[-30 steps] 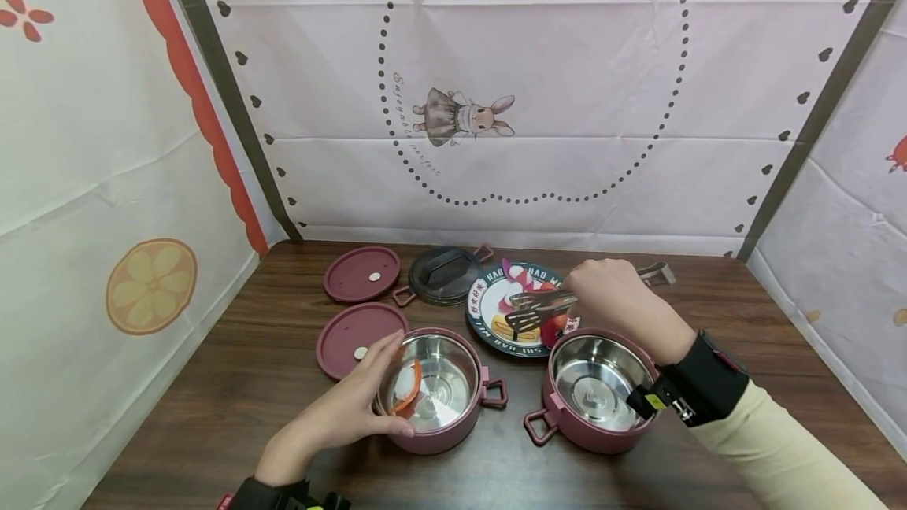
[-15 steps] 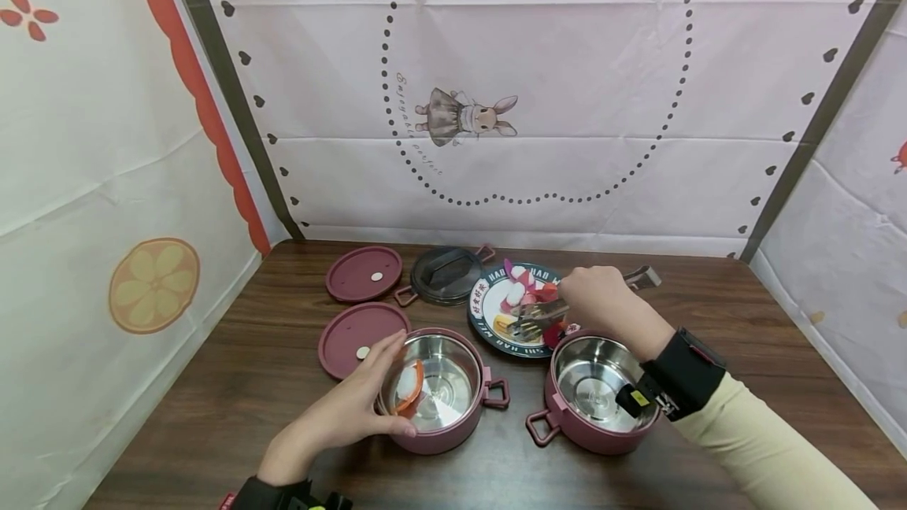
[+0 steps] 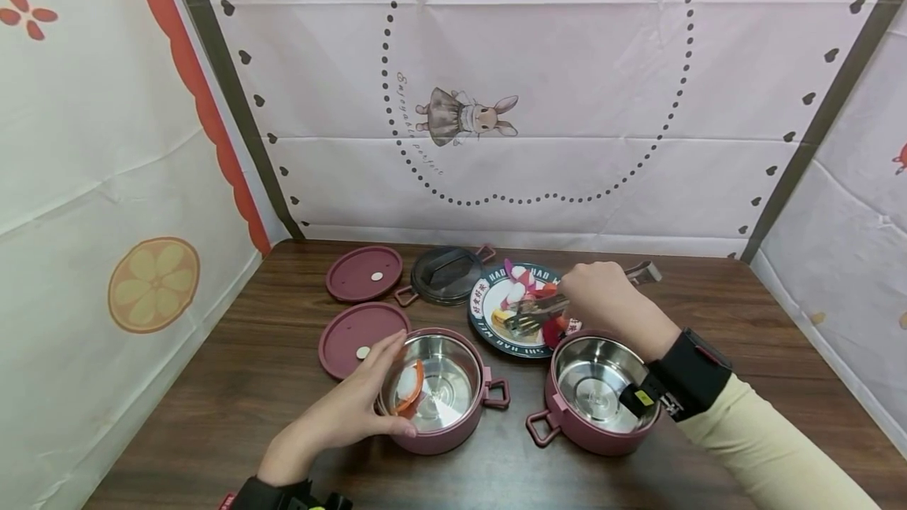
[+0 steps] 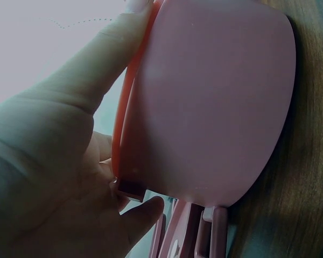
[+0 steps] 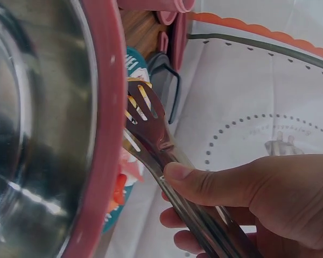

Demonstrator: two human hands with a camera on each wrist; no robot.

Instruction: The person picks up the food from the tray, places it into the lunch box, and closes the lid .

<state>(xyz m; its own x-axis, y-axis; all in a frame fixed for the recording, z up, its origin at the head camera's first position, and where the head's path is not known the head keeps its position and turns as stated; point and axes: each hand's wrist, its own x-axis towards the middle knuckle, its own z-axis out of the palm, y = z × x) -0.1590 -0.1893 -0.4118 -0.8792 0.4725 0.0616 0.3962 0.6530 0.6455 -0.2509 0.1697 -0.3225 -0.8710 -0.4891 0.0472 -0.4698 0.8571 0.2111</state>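
R hand [image 3: 602,299] has fingers wrapped round the tongs [image 5: 157,131], tips over food [image 3: 520,283] on the plate [image 3: 520,350]; L hand [image 3: 350,414], spread wide, grips the rim of the left pot [image 3: 446,441]. Weak squeeze could prob. drop a piece on the desk [image 3: 510,474], or low R wrist knock the right pot [image 3: 595,437]. Can't tell if tips hold food, b/c pot rim partly blocks them in R wrist view.

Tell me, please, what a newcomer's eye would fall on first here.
It would probably fall on the right hand holding metal tongs over a plate of colourful food. Next come the left pot, held by the left hand, and the right pot, both shiny inside, nearer the viewer.
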